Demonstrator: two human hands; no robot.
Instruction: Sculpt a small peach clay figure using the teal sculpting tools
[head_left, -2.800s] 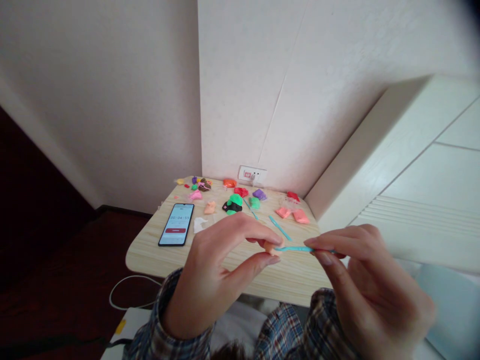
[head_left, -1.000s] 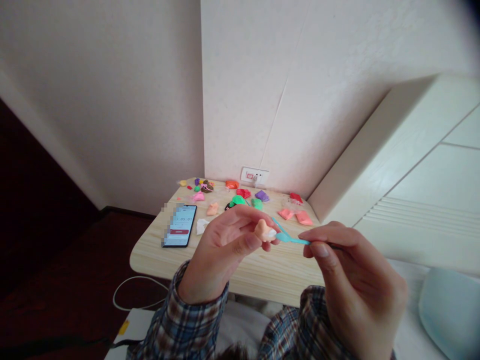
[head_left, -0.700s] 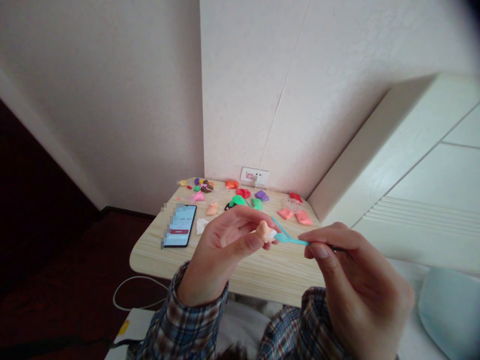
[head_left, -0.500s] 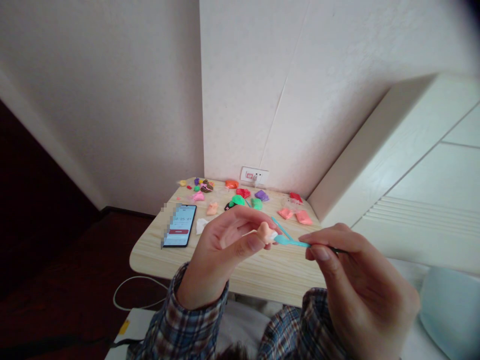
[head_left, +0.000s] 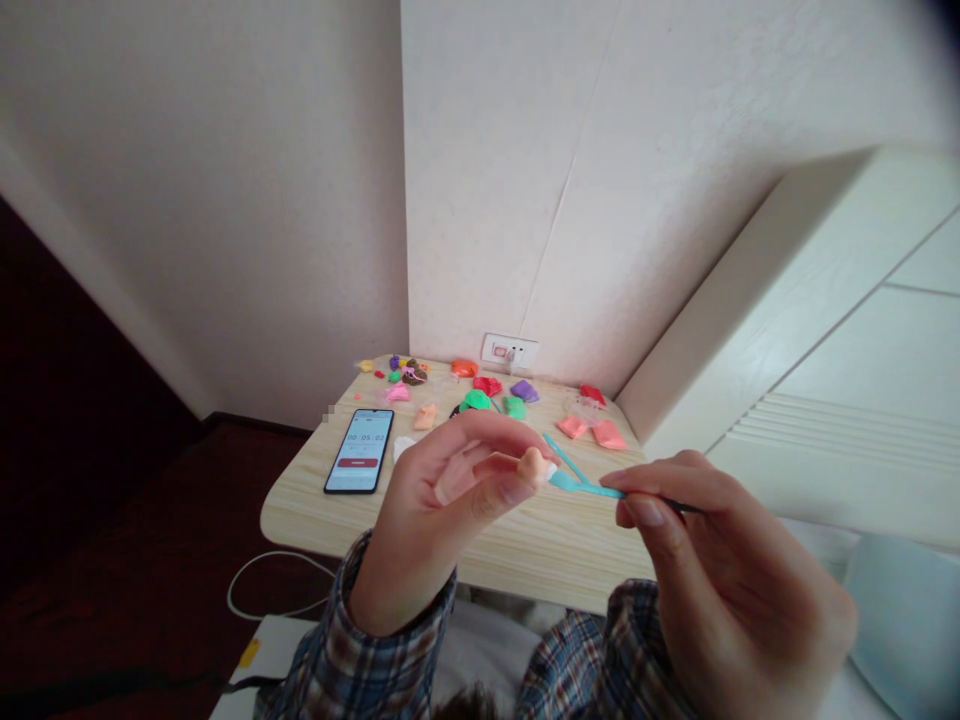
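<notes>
My left hand (head_left: 450, 490) pinches a small peach-coloured piece of modelling clay (head_left: 533, 466) between thumb and fingers. A bit of white shows on the clay's right side. In my right hand (head_left: 720, 540), held between thumb and forefinger, is a light-blue clay modelling tool (head_left: 592, 490) with a dark rear part. Its broad blue tip points left and is at the white part of the clay; whether it touches, I cannot tell. Behind it appears a second light-blue stick (head_left: 564, 456), seemingly on the table.
On the wooden table (head_left: 300, 510) lies a phone (head_left: 358, 452) showing a running timer. Toward the wall are several clay packets, among them a purple one (head_left: 524, 391), a green lump (head_left: 475, 401) and a salmon one (head_left: 608, 435). A wall socket (head_left: 510, 350) sits behind. A white cable (head_left: 232, 590) hangs at left.
The peach clay has turned slightly in my left fingers and shifted a little right. My right hand and the tool have moved slightly right and down.
</notes>
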